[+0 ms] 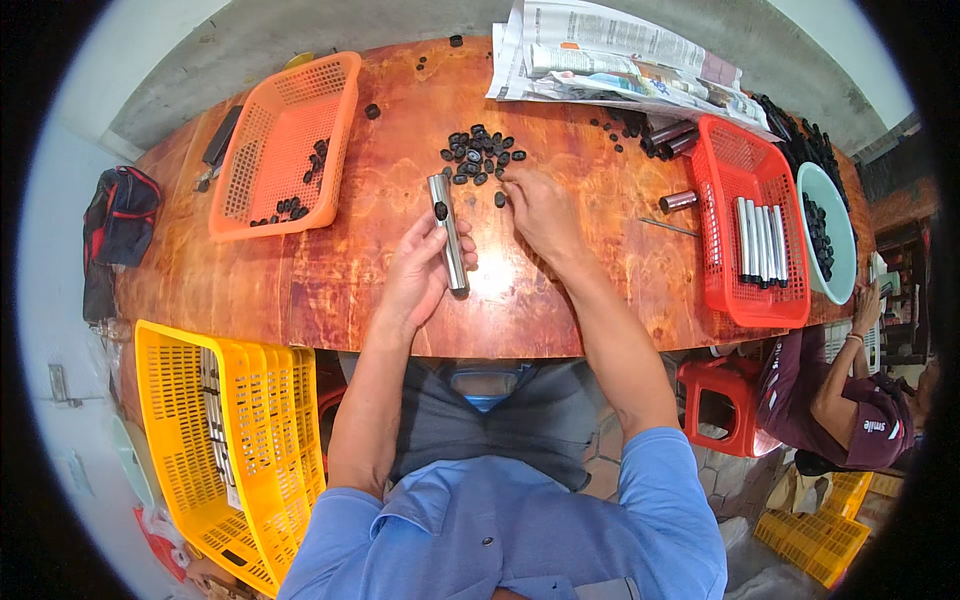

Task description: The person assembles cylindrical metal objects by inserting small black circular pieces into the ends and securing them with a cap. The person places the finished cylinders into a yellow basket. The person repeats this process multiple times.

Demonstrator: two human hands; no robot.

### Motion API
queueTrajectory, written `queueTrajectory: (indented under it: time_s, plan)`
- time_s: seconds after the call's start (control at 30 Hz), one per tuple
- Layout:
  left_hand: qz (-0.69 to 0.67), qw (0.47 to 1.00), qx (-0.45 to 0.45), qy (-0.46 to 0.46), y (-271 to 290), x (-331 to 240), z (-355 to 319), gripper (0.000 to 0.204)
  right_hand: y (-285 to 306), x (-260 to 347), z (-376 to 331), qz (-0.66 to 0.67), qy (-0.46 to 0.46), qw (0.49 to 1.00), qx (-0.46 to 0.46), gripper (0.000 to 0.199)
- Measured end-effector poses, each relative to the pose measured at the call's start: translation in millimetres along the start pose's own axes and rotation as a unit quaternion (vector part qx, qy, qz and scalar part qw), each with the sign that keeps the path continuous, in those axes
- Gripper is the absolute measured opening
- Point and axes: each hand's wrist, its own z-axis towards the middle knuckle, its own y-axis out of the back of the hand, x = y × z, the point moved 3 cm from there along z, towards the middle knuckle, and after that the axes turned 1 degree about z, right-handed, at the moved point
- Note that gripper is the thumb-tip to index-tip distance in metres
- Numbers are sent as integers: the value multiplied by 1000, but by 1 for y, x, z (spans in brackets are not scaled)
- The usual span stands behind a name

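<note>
My left hand [412, 272] is wrapped round a shiny metal tube [453, 245], held aslant above the table. A small black oval piece [440, 211] shows on the tube's upper part, and its near end is dark. Just right of it, my right hand [545, 215] has its fingers curled together at the edge of a loose heap of small black oval plastic pieces [474, 154]. One black piece [500, 199] lies right by those fingertips. Whatever the fingertips pinch, if anything, is hidden.
An orange basket [228, 190] with a few black pieces stands left on the wooden table [350, 290]. At right are a red basket [712, 200] of metal tubes, a pale green basin [846, 240] and newspapers [620, 50]. Yellow crates [285, 420] stand lower left; another person [840, 400] sits right.
</note>
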Motion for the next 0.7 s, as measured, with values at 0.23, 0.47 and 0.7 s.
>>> queueTrajectory:
  time_s: [0.23,0.47,0.7]
  plan:
    - [-7,1000,-15,13,-6,-3,-1,36,19,-5,6,54,-52,996,38,19]
    - [-8,999,5,30,-6,-2,-3,43,5,1,-2,-26,5,998,65,17]
    - [12,999,24,24,-6,-3,0,42,2,4,0,-11,15,998,53,18]
